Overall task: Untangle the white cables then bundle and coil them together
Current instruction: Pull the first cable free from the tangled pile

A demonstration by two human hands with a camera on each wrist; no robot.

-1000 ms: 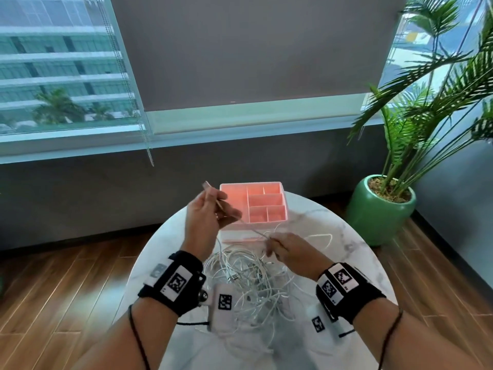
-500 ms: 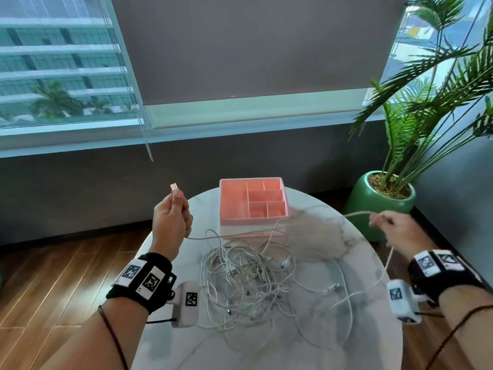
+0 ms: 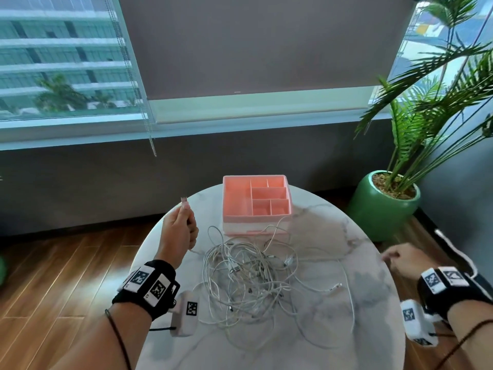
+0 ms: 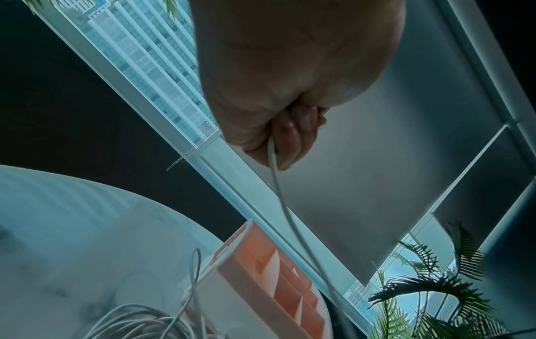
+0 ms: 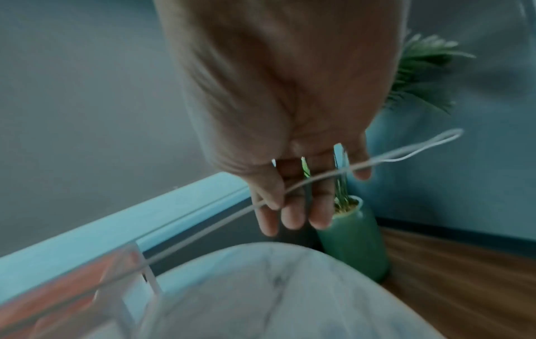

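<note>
The left hand (image 3: 178,231), left of centre in the head view, is fisted around one white cable (image 4: 278,183), whose plug end (image 3: 184,201) sticks up above the knuckles; the left wrist view shows the cord dropping from the curled fingers (image 4: 293,135) toward the desk. The right hand (image 3: 405,259), at the right edge of that view and just past the desk's rim, has a cable strand (image 5: 319,176) running across its fingers (image 5: 293,215), with the thumb seeming to press it near the forefinger; the picture is blurred, so how firm that hold is I cannot tell. The two hands are well apart. Between them, in the middle of the round marble desk (image 3: 360,289), lies the tangle of white cables (image 3: 250,276), still a knotted heap with loose ends trailing toward the lower right. Behind it stands a pink divided organizer (image 3: 256,201), and a green potted plant (image 3: 384,201) sits on the floor at the right. By my judgement the untangling step is in hand: one cable is being drawn clear. The next move calls for freeing its length without tightening the knots, then laying it aside straight.
</note>
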